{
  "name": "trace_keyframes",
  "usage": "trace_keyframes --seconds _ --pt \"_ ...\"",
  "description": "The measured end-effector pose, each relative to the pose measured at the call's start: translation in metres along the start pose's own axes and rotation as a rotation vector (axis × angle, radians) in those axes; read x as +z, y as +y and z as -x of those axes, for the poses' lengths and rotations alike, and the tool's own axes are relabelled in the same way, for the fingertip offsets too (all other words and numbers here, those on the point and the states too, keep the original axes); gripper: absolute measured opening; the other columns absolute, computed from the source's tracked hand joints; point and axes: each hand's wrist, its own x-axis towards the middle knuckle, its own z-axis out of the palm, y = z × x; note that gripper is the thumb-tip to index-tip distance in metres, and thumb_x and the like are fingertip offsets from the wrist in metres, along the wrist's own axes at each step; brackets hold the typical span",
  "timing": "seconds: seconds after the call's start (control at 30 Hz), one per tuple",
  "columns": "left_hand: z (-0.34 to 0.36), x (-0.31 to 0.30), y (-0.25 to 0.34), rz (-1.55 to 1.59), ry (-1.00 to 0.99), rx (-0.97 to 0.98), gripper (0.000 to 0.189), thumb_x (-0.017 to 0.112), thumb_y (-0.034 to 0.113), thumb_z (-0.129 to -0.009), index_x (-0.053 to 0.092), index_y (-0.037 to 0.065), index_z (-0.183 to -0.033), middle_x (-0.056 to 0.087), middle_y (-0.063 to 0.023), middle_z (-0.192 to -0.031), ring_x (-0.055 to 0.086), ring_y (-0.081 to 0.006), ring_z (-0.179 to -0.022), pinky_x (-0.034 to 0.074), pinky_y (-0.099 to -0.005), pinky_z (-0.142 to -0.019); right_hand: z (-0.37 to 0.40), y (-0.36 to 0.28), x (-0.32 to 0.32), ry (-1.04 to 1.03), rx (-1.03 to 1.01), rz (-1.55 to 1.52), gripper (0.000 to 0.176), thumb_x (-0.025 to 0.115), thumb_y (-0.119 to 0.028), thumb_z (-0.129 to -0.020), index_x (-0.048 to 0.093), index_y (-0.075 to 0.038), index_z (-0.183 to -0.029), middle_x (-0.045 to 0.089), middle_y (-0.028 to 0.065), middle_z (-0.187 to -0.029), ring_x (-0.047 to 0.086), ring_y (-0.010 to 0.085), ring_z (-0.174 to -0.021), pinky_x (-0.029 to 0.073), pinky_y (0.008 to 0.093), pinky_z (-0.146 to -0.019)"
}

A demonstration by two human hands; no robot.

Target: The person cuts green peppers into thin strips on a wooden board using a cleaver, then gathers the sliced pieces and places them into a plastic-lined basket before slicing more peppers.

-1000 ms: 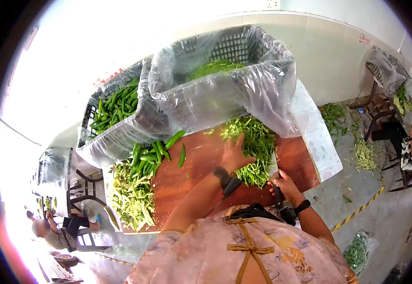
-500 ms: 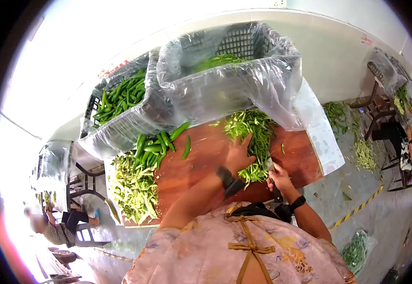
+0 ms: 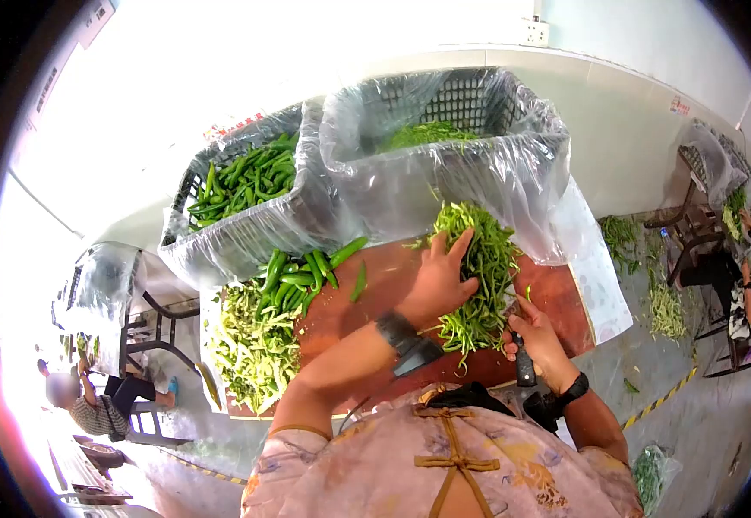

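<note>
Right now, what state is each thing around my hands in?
Sliced green peppers: heaped loosely
Knife: gripped, blade partly hidden
Left hand: open, spread on the heap
Right hand: closed around the knife
Green chili peppers: whole
Pale trimmings: heaped
Wooden board: partly covered
Left crate: plastic-lined, holding whole peppers
Right crate: plastic-lined, holding green shreds

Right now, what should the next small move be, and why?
Perhaps scoop the pile of shredded greens up between left hand and knife: the left hand spreads over it, and the right hand holds the knife beside it.
</note>
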Motion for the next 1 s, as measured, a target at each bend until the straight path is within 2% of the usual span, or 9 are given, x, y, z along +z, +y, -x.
trace_keyframes --seconds 0.17,0.33,0.57,0.67,0.8,0.83,0.9,0.97,1.0 --pt "-0.036 -0.047 0.016 -0.007 0.065 0.060 0.082 0.068 0.022 -0.070 0.030 0.014 -0.141 0.032 -0.0348 -0.131 0.041 -0.0508 -0.110 0.039 -0.0510 -0.094 0.000 -0.057 0.026 0.012 -0.102 0.049 0.034 0.046 -0.005 -0.092 0.043 -0.003 -0.126 0.051 0.0049 -0.063 0.045 0.0119 -0.045 0.039 0.0261 -0.041" --pt "-0.080 -0.090 0.020 -0.101 0.178 0.145 0.080 0.069 0.023 -0.071 0.031 0.013 -0.141 0.032 -0.0354 -0.132 0.040 -0.0496 -0.116 0.037 -0.0472 -0.099 -0.021 -0.109 0.042 -0.148 -0.115 0.033 0.021 0.047 -0.010 -0.092 0.046 -0.009 -0.114 0.050 0.0053 -0.066 0.045 0.0122 -0.048 0.039 0.0266 -0.044" --pt "-0.191 -0.129 -0.025 -0.184 0.162 0.185 0.077 0.068 0.026 -0.073 0.033 0.012 -0.140 0.033 -0.0324 -0.133 0.043 -0.0463 -0.117 0.039 -0.0420 -0.100 -0.094 -0.182 0.063 -0.197 -0.148 0.025 0.012 0.048 -0.011 -0.091 0.048 -0.009 -0.103 0.049 0.0046 -0.066 0.048 0.0135 -0.049 0.040 0.0303 -0.043" --pt "-0.223 -0.143 -0.037 0.103 0.060 0.035 0.072 0.065 0.019 -0.072 0.039 0.008 -0.137 0.040 -0.0303 -0.130 0.048 -0.0370 -0.115 0.045 -0.0360 -0.092 -0.124 -0.209 0.079 -0.183 -0.191 0.130 0.011 0.049 -0.010 -0.089 0.048 -0.010 -0.101 0.049 0.0036 -0.066 0.047 0.0106 -0.049 0.041 0.0270 -0.044" --pt "-0.253 -0.145 -0.063 0.282 0.002 0.046 0.065 0.065 0.018 -0.071 0.045 0.004 -0.131 0.049 -0.0252 -0.125 0.049 -0.0350 -0.115 0.045 -0.0375 -0.091 -0.192 -0.234 0.097 -0.166 -0.320 0.276 0.005 0.049 -0.009 -0.087 0.051 -0.009 -0.091 0.050 0.0024 -0.067 0.048 0.0091 -0.051 0.042 0.0274 -0.045" --pt "-0.268 -0.131 -0.090 0.281 -0.001 0.048 0.065 0.065 0.018 -0.071 0.045 0.004 -0.131 0.049 -0.0252 -0.125 0.049 -0.0350 -0.115 0.045 -0.0375 -0.091 -0.219 -0.235 0.099 -0.095 -0.477 0.506 0.003 0.050 -0.009 -0.085 0.051 -0.007 -0.087 0.053 0.0059 -0.067 0.052 0.0147 -0.053 0.043 0.0314 -0.048" --pt "-0.295 -0.100 -0.144 -0.289 0.172 0.124 0.060 0.064 0.020 -0.072 0.048 0.005 -0.128 0.047 -0.0248 -0.127 0.046 -0.0369 -0.117 0.042 -0.0404 -0.096 -0.233 -0.236 0.101 -0.015 -0.630 0.734 0.004 0.051 -0.009 -0.083 0.052 -0.005 -0.083 0.055 0.0094 -0.067 0.055 0.0202 -0.054 0.044 0.0353 -0.051" --pt "-0.286 -0.095 -0.167 -0.376 0.027 0.080 0.056 0.063 0.022 -0.075 0.049 0.005 -0.126 0.047 -0.0244 -0.128 0.044 -0.0387 -0.118 0.038 -0.0425 -0.100 -0.228 -0.230 0.102 0.280 -1.021 1.241 0.009 0.054 -0.010 -0.080 0.052 -0.001 -0.084 0.058 0.0198 -0.070 0.057 0.0355 -0.064 0.045 0.0426 -0.060" --pt "-0.265 -0.107 -0.145 -0.310 0.075 0.033 0.053 0.062 0.022 -0.076 0.050 0.006 -0.125 0.048 -0.0235 -0.127 0.045 -0.0385 -0.118 0.038 -0.0424 -0.099 -0.243 -0.222 0.090 0.350 -1.028 1.265 0.020 0.056 -0.012 -0.078 0.054 0.000 -0.095 0.056 0.0263 -0.079 0.053 0.0459 -0.075 0.043 0.0478 -0.068"
